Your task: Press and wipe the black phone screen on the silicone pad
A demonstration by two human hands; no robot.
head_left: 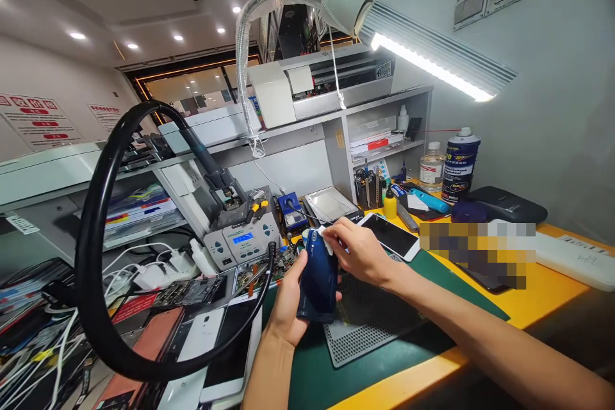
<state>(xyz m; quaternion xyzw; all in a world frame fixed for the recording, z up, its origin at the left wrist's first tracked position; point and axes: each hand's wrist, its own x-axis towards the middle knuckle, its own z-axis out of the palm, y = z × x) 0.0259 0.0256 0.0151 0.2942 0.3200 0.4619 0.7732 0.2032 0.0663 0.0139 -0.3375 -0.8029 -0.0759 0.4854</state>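
Note:
My left hand (pixel 288 301) is wrapped round a dark blue smartphone (pixel 318 285), held tilted with its back and camera lenses facing me. At the phone's top end, my right hand (pixel 359 250) is closed in a pinch by the camera area. A small white piece (pixel 327 242), like tissue or cloth, shows at its fingertips, mostly hidden by the fingers. Below the phone lies a grey perforated mat (pixel 358 346) on a green work mat (pixel 312 375). A white-framed phone (pixel 391 235) rests just beyond my right hand.
A hot-air station (pixel 245 240) stands at the back left, its thick black hose (pixel 89 256) looping across the left side. Several phones, including a white one (pixel 199 339), lie left of the mat. A lit lamp (pixel 432 64) hangs overhead. Bottles and a dark spray can (pixel 460 166) stand back right.

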